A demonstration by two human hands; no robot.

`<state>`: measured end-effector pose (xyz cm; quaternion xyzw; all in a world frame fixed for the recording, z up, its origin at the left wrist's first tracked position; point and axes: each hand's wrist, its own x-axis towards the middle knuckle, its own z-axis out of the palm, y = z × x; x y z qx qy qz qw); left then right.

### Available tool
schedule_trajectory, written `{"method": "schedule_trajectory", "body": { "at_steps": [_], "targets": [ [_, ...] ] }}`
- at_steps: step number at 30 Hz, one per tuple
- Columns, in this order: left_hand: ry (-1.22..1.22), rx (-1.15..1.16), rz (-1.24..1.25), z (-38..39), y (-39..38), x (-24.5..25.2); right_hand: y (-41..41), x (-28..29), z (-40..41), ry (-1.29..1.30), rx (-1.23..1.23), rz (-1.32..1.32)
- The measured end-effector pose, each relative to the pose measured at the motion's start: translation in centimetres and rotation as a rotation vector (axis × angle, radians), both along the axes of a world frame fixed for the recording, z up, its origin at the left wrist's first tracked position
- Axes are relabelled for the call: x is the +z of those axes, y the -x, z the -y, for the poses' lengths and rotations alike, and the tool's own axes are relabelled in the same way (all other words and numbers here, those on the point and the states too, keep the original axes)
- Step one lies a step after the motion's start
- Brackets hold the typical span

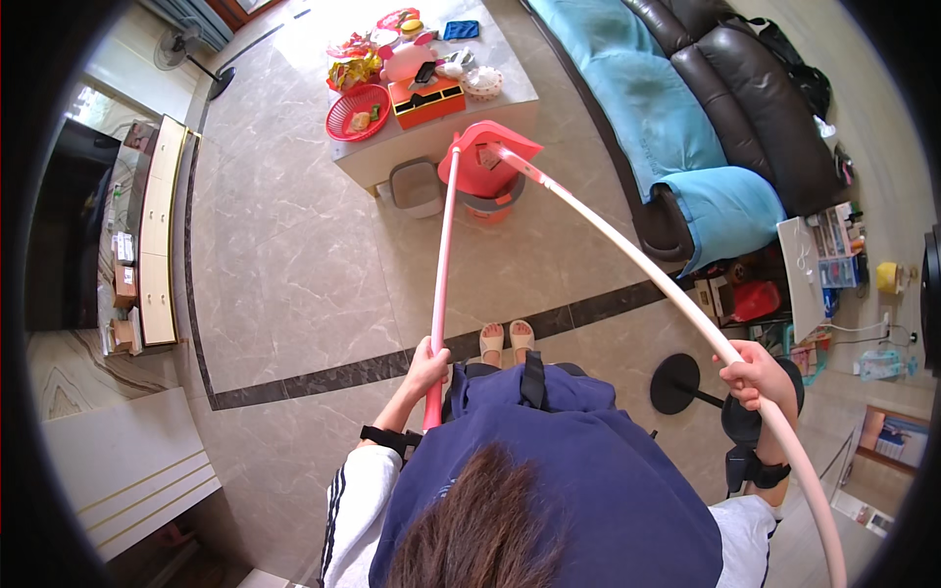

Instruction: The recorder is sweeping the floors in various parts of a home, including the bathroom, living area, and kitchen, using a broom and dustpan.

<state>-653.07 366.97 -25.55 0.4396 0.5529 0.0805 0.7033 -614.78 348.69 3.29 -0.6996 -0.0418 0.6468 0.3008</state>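
Observation:
My left hand (428, 367) grips the pink handle (443, 264) of a long-handled plastic dustpan. The red-pink dustpan (481, 173) is tilted over a round grey-and-orange bin (491, 209) and hides much of its opening. My right hand (759, 375) is closed around a pale pink pole (647, 261), probably a broom's, that looks bent by the lens. Its pink lower end (520, 163) reaches to the dustpan; I cannot make out bristles. Beside the round bin stands a grey square bin (415, 189), close against the coffee table's end.
The coffee table (514, 88) holds a red basket (358, 112), a tissue box (428, 103) and snack packets. A sofa with a blue cover (632, 95) lines the right. A black round-based stand (674, 384) is near my right side. A TV cabinet (158, 235) stands left.

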Motion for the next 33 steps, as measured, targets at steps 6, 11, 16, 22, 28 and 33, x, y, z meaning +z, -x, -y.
{"method": "schedule_trajectory", "body": {
  "at_steps": [6,11,16,22,28,33],
  "targets": [
    [0.042,0.067,0.065,-0.5,-0.3,3.9,0.0,-0.4,-0.5,0.010,0.125,0.113],
    [0.047,0.082,0.079,-0.3,0.3,6.2,-0.4,-0.7,-1.1,0.023,0.311,0.272],
    [0.015,0.113,0.078,0.0,0.5,6.8,-0.7,-0.8,-1.7,0.024,0.350,0.322],
    [0.096,0.201,0.205,0.5,1.3,6.7,-0.7,-1.5,-2.2,0.048,0.404,0.373],
    [0.131,0.218,0.317,0.8,1.5,6.6,-0.7,-4.9,-3.9,0.001,0.473,0.376],
    [0.152,0.187,0.310,0.8,1.3,6.2,-0.9,-7.0,-4.6,0.012,0.499,0.358]
  ]
}}
